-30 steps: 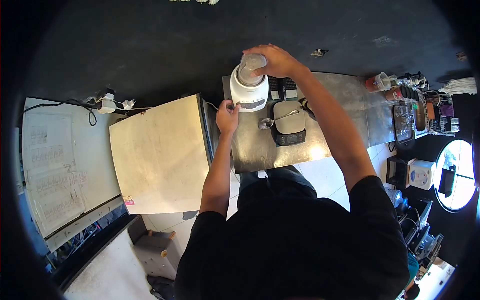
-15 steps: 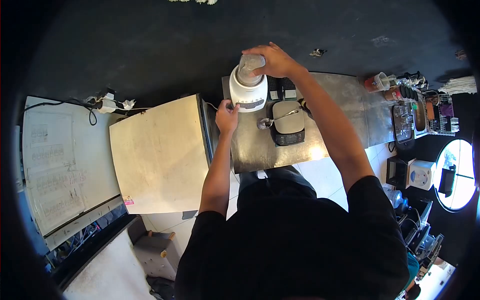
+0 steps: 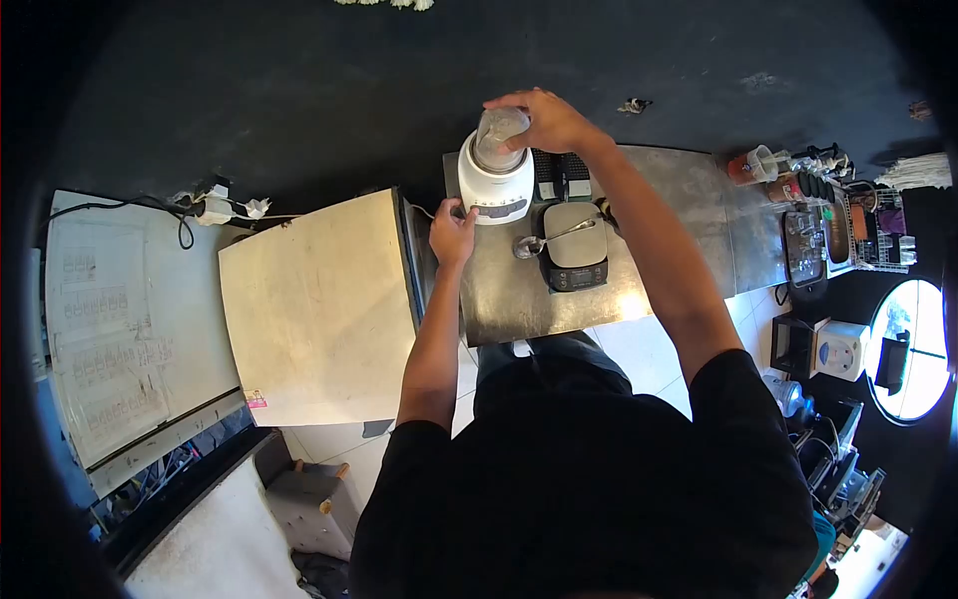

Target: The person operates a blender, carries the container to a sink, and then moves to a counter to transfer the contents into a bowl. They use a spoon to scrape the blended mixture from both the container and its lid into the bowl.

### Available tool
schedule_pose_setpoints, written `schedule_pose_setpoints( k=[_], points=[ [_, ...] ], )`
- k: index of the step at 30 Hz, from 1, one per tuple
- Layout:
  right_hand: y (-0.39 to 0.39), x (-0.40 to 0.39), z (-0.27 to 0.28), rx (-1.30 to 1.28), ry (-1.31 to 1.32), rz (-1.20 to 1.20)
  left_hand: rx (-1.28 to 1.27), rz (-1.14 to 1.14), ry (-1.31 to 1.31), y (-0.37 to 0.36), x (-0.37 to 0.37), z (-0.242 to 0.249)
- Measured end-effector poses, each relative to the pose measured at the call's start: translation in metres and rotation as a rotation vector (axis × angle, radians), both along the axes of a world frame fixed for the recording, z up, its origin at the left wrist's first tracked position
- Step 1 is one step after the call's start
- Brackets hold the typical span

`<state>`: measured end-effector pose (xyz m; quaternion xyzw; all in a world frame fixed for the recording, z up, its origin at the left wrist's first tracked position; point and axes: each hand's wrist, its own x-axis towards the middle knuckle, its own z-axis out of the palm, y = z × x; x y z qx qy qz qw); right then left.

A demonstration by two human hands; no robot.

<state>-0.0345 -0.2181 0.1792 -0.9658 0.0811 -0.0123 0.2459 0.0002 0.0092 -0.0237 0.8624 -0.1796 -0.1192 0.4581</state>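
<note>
A white blender base (image 3: pixel 496 190) with a row of buttons stands on the metal counter, and a clear blender cup (image 3: pixel 496 126) sits in its top. My right hand (image 3: pixel 555 122) wraps over the top and right side of the cup, fingers on its far end and thumb low on its side. At the lower left corner of the base, my left hand (image 3: pixel 453 236) grips the edge, thumb near the button panel. To the right of the base lies a kitchen scale (image 3: pixel 577 240) with a spoon (image 3: pixel 559 237) resting across it.
The metal counter (image 3: pixel 689 200) runs right to several cups, a tray (image 3: pixel 803 245) and a wire rack (image 3: pixel 883 230). Left of it is a pale-topped cabinet (image 3: pixel 319 309). A dark wall (image 3: pixel 349 100) rises behind. A power cord and plug (image 3: pixel 215 208) hang at the left.
</note>
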Motion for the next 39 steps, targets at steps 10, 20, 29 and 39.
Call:
schedule_pose_setpoints(
  k=[10,20,29,39],
  points=[
    [-0.002,-0.001,0.003,-0.011,0.034,-0.034,0.043,-0.004,0.065,-0.002,0.0,0.012],
    [-0.002,0.001,-0.002,0.044,-0.01,-0.05,-0.114,-0.15,-0.251,-0.034,0.018,0.069],
    [-0.003,0.006,-0.008,0.054,0.022,-0.056,-0.076,-0.198,-0.168,-0.036,0.017,0.083],
    [0.001,0.004,-0.001,0.027,0.045,-0.078,-0.075,-0.148,-0.247,-0.042,0.018,0.085]
  ],
)
